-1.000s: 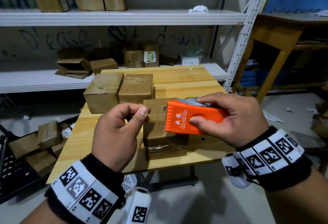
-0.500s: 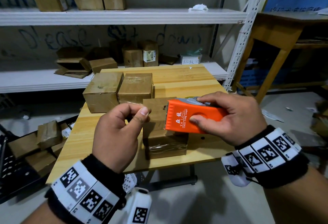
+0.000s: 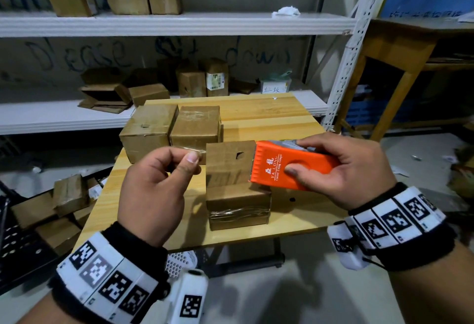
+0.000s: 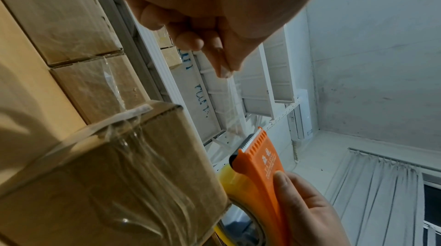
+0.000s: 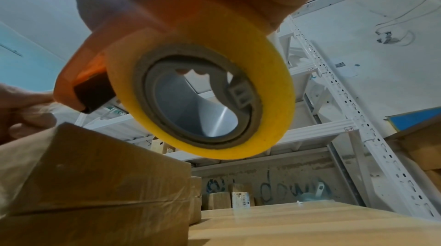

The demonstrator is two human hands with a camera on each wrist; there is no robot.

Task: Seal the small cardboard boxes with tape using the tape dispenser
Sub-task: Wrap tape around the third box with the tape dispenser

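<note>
My right hand (image 3: 297, 157) grips an orange tape dispenser (image 3: 289, 167) just above a small cardboard box (image 3: 230, 169) near the table's front edge. The box has clear tape wrapped over its front face (image 3: 238, 213). To the left of the dispenser, my left hand (image 3: 191, 160) pinches the free end of the clear tape between thumb and fingers. In the left wrist view a clear tape strip (image 4: 230, 99) runs from my fingertips (image 4: 222, 70) to the dispenser's toothed blade (image 4: 251, 138). The yellow tape roll (image 5: 203, 88) fills the right wrist view, above the box (image 5: 95, 174).
Two more cardboard boxes (image 3: 148, 131) (image 3: 195, 126) stand side by side at the wooden table's (image 3: 269, 118) back left. White metal shelves (image 3: 179, 22) with several boxes stand behind it. A wooden desk (image 3: 400, 46) is at the right, and loose boxes (image 3: 66, 192) lie on the floor at the left.
My left hand has drawn to the left and the dispenser has shifted slightly right, so the gap between them has widened over the box.
</note>
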